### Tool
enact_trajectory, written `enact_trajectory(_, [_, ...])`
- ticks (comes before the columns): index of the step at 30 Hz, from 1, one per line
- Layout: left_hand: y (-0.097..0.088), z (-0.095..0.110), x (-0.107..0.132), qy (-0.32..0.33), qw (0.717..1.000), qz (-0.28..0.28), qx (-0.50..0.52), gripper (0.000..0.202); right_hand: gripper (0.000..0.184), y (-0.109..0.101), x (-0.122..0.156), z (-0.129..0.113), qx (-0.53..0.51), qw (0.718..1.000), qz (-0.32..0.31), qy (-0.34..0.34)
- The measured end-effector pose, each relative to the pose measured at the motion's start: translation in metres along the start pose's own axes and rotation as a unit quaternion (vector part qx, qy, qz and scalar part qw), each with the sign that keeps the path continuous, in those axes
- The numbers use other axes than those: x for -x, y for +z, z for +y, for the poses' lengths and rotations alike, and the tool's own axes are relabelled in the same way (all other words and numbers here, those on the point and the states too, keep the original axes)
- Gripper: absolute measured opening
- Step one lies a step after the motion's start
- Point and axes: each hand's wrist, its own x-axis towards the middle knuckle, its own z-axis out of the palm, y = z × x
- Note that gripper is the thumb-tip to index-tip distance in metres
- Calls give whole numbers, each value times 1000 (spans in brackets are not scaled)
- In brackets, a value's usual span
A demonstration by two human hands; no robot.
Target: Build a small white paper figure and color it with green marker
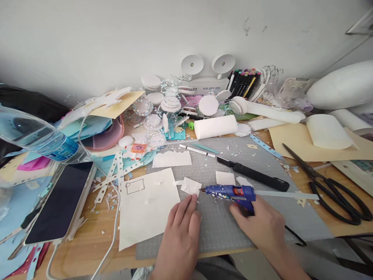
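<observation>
Clearly, in the head view, the left hand (180, 229) rests close-set fingertips on a small white paper piece (190, 185) over the gray mat (215, 237), pinching or merely pressing, I cannot tell; the right hand (266, 223) grips the blue glue gun (225, 191). Best keep skin clear of the nozzle (203, 190).

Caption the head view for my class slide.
Right grip holds a blue glue gun pointed at a small white paper piece that left grip touches.

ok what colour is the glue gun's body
The glue gun is blue, clearest in the head view.
</observation>
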Motion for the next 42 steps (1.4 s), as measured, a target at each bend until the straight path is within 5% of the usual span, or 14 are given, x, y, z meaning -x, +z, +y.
enact_trajectory(42, [-3,-1,-3,7,1000,-1,8,22,25,1,8,5,18,1000,-1,-14])
